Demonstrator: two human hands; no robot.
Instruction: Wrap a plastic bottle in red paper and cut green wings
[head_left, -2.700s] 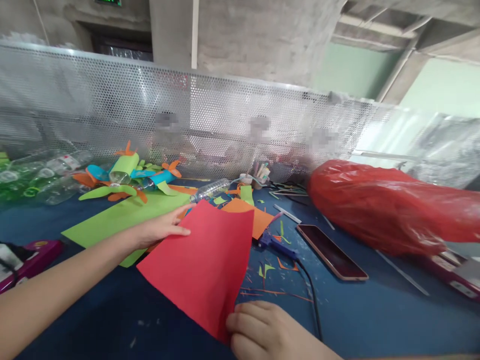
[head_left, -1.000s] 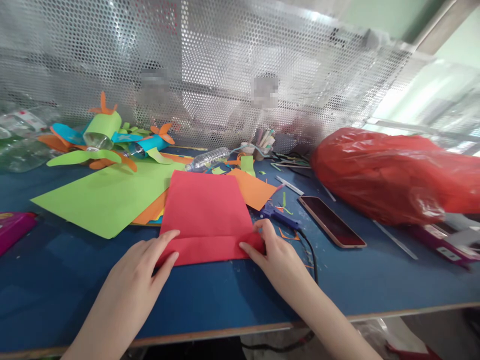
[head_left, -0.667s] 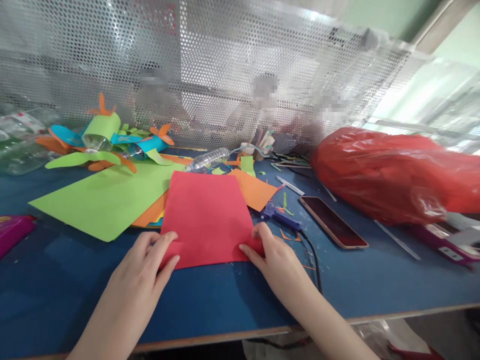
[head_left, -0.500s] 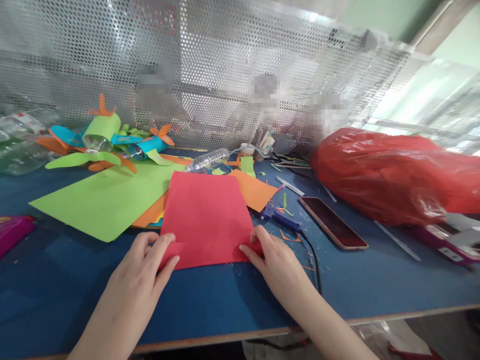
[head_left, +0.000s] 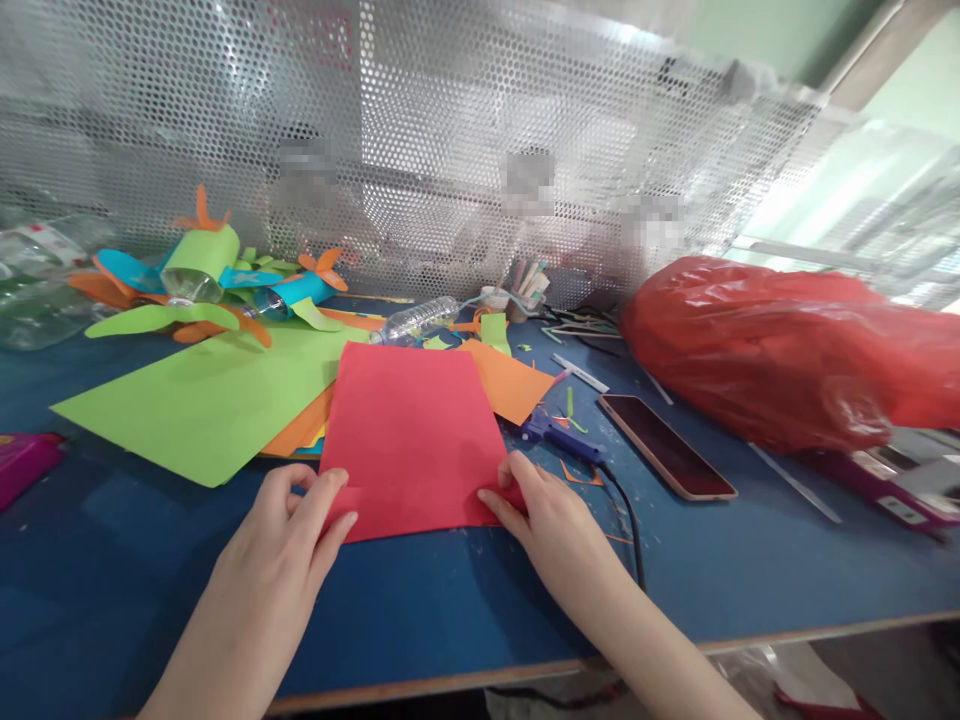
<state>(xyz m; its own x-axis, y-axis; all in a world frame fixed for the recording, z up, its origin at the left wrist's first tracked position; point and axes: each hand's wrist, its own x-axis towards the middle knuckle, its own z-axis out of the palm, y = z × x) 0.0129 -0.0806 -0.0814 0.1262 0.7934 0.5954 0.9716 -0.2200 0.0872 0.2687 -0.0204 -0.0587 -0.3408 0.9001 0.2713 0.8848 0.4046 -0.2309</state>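
Observation:
A red sheet of paper (head_left: 414,430) lies in front of me, its near edge toward the table's front. My left hand (head_left: 304,525) pinches its near left corner between thumb and fingers. At the near right corner, my right hand (head_left: 532,505) grips the same sheet. Beneath and left of it spreads a light green sheet (head_left: 202,400), with orange paper (head_left: 304,425) showing underneath. Another orange piece (head_left: 511,380) sticks out past the red sheet's right edge. Close to my right hand lies a blue glue gun (head_left: 562,437) with a black cord.
A phone (head_left: 667,445) and a red plastic bag (head_left: 780,350) are at the right. Bottle crafts with paper blades (head_left: 202,265) stand back left, near clear bottles (head_left: 45,290). A clear bottle (head_left: 416,320) lies behind the red sheet. Perforated metal (head_left: 450,130) backs the blue table (head_left: 420,620).
Both hands keep the same grip on the red sheet. The view and the sheet's near left corner have shifted only very slightly.

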